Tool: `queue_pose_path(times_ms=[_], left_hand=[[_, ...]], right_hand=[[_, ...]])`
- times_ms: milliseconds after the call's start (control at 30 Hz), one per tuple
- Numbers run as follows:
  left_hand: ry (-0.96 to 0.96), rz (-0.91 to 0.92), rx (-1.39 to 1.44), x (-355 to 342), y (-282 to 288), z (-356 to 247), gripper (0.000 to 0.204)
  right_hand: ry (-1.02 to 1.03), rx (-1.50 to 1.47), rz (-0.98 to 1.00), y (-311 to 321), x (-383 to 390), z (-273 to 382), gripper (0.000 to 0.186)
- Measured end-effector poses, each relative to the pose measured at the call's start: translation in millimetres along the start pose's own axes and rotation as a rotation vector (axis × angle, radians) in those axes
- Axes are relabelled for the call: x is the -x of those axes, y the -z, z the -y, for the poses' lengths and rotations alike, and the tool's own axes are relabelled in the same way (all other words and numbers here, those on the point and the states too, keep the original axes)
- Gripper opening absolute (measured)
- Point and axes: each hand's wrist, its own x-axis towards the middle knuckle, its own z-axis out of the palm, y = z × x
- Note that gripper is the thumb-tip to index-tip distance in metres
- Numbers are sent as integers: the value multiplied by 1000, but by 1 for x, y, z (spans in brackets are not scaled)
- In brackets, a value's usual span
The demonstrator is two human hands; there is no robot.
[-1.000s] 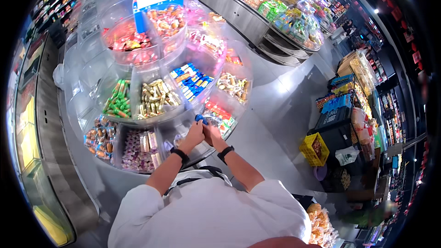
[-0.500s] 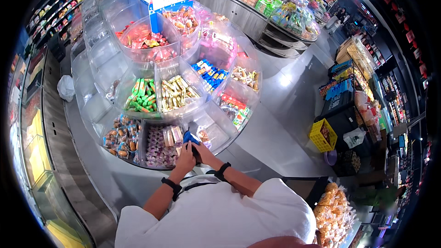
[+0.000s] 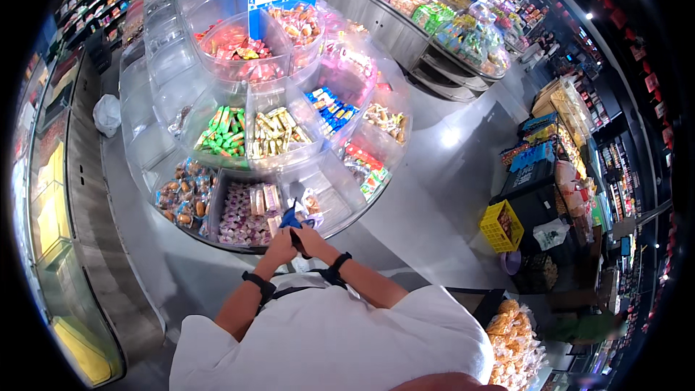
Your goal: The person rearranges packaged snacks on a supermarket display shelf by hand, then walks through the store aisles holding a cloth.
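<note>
While gripping the blue item (image 3: 291, 216) with left hand (image 3: 281, 247) and right hand (image 3: 312, 242), best held steady, clear of purple-wrapped sweets (image 3: 239, 219) at left.

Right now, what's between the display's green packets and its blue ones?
Gold packets, in a clear compartment of their own, as the head view shows.
</note>
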Motion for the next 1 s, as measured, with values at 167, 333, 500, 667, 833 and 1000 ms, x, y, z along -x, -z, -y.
queue_pose_path(times_ms=[167, 333, 500, 667, 833, 1000], left_hand=[[-114, -30, 76, -6, -5, 23, 53], [-266, -106, 41, -42, 27, 28, 33], [-454, -47, 59, -22, 26, 55, 30], [-373, 35, -170, 35, 75, 71, 29], [-300, -89, -147, 86, 147, 124, 27], [-126, -113, -141, 116, 193, 181, 47]], right_hand=[[6, 91, -8, -6, -2, 15, 43], [-260, 69, -202, -30, -30, 5, 29], [-539, 503, -11, -48, -27, 42, 28], [-518, 276, -122, -75, -21, 122, 36], [-278, 260, -173, -149, -66, 158, 41], [-214, 125, -20, -166, -106, 214, 36]])
